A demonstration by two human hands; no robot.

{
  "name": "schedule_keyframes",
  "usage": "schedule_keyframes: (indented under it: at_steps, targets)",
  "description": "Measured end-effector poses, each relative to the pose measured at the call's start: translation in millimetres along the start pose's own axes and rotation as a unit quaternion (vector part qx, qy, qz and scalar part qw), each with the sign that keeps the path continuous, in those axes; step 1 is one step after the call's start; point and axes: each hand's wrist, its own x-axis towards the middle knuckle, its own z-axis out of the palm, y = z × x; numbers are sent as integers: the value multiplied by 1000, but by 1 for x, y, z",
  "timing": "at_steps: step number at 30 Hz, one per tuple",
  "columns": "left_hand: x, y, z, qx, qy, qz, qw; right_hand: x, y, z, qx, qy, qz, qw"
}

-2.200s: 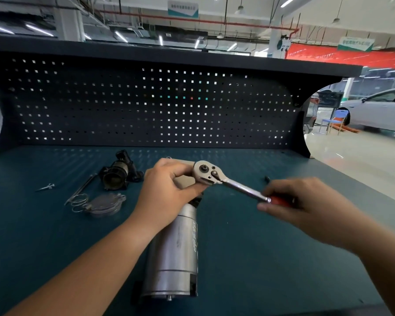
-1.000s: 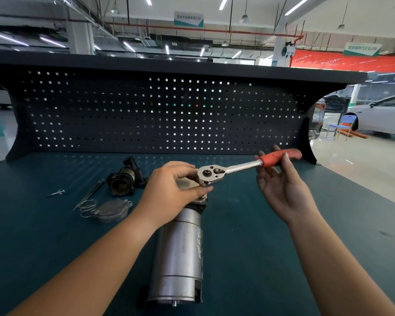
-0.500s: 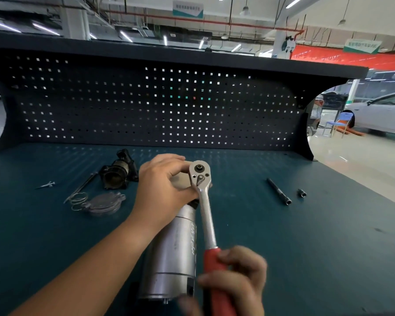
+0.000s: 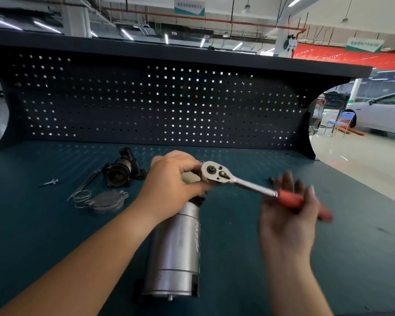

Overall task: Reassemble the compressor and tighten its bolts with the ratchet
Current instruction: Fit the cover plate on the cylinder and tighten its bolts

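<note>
Badly blurred, right hand (image 4: 285,224) under ratchet (image 4: 217,174).

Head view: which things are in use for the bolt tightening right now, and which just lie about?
In use: ratchet, compressor, left hand gripping the ratchet head, right hand at its red handle.
Lying about: black housing, round cover, coiled spring, long rod, small screw.

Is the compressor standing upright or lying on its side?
Lying on its side: the compressor body stretches flat along the workbench, one end facing the camera.
</note>
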Motion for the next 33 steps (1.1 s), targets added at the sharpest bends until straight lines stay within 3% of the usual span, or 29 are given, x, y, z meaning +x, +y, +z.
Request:
schedule_keyframes:
  at_steps: [4,9,15,21,22,24,25,27,29,32,33]
  targets:
    - [7,-2,-4,-21,-36,-24,999,54,8,46,100,-87,119,984]
    - [5,-9,-6,-34,-46,-58,997,71,24,58,144,-108,182,967]
    - [0,-9,-3,-45,-23,-66,997,22,-2,24,111,-45,24,992]
    - [-7,-5,-1,-26,16,-30,999,-59,12,-20,30,-165,-160,973]
    - [-8,-5,0,-11,30,-26,999,-67,19,-26,-18,-173,-214,961]
    - [-8,-1,2,7,64,-34,997,-82,34,-41,-159,-259,-320,897]
    - [-8,2,3,14,81,-43,996,-85,38,-49,-230,-303,-341,860]
    - [-7,8,7,24,102,-62,993,-88,46,-63,-330,-326,-292,836]
    - [-7,11,10,22,112,-71,991,-94,52,-69,-386,-317,-250,829]
    - [-6,12,10,0,106,-90,990,-98,52,-66,-406,-358,-398,741]
    - [-5,11,10,-9,102,-101,990,-93,48,-62,-378,-358,-393,758]
